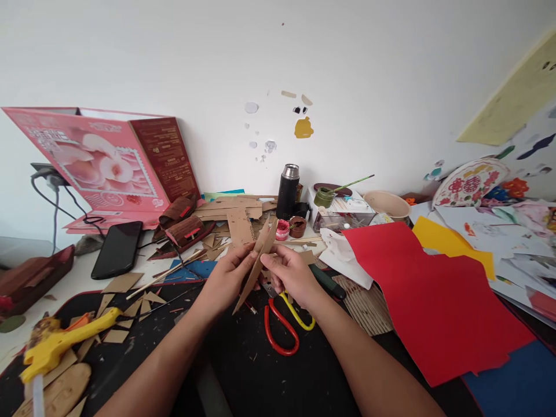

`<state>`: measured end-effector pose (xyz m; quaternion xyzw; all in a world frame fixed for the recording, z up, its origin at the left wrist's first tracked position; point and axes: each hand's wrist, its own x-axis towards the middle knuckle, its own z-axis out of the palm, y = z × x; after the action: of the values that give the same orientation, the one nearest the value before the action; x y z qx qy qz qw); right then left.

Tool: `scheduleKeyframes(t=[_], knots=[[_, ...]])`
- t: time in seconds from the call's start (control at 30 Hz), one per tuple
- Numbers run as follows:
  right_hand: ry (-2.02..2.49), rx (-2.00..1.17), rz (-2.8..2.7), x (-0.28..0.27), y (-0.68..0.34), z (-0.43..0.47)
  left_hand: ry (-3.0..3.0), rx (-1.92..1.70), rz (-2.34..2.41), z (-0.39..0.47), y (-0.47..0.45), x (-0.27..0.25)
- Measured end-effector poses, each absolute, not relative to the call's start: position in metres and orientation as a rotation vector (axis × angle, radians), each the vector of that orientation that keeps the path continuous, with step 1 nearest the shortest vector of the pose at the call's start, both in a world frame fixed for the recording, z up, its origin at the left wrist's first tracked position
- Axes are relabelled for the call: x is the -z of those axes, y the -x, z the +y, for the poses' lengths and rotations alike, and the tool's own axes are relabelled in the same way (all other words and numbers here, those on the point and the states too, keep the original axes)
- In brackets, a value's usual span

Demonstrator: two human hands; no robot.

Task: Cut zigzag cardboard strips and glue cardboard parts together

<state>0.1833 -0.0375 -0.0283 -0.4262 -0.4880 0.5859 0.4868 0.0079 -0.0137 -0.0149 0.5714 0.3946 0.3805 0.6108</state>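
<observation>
Two thin pieces of cardboard stand on edge between my hands, close together and slightly splayed at the top. My left hand grips them from the left, thumb on the near side. From the right, my right hand pinches the same cardboard between thumb and fingers. Just below my hands, scissors with one red and one yellow handle lie on the black mat; their blades are partly hidden under my right hand. A dark green-handled tool rests beside my right wrist.
A yellow glue gun and cardboard scraps lie at left, near a black phone. Behind my hands stand a black thermos and paint jars. Red paper and corrugated cardboard spread at right.
</observation>
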Motion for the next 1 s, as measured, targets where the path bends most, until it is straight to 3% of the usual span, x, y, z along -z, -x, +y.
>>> scheduleKeyframes(t=[1.0], knots=[[1.021, -1.351, -1.037, 0.024, -0.188, -0.033, -1.394, -0.761, 0.861, -0.022, -0.008, 0.010]])
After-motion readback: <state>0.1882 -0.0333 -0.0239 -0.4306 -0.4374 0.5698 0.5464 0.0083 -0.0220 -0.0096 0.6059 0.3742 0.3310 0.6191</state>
